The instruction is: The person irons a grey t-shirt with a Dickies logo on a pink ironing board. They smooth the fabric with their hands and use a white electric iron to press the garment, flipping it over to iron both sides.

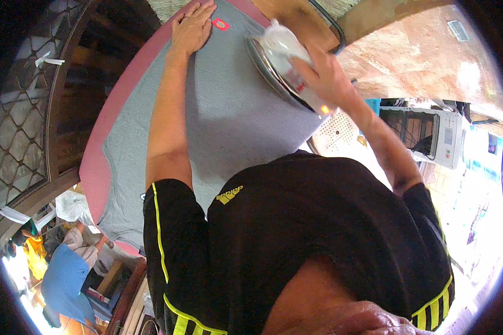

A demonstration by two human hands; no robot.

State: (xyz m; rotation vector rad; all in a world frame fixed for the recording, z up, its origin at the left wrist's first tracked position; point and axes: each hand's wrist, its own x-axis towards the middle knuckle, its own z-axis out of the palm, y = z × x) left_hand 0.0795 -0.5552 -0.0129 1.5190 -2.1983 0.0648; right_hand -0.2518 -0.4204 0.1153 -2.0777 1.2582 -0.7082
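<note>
A grey garment (229,117) lies spread over a pink-covered ironing board (91,162). Near its far end, beside a small red label (221,24), my left hand (192,30) rests flat on the cloth with its fingers stretched out. My right hand (325,75) is wrapped round the handle of a clothes iron (282,50), white on top with a shiny metal edge. The iron stands on the right part of the garment, tilted in view, and an orange light glows at its heel. Its soleplate is mostly hidden.
A dark cable (335,28) curves past the board's far right. A round perforated seat (336,134) stands right of the board, with a white appliance (448,139) beyond. Left is a metal lattice gate (19,131). At lower left, another person (67,279) in blue is at work.
</note>
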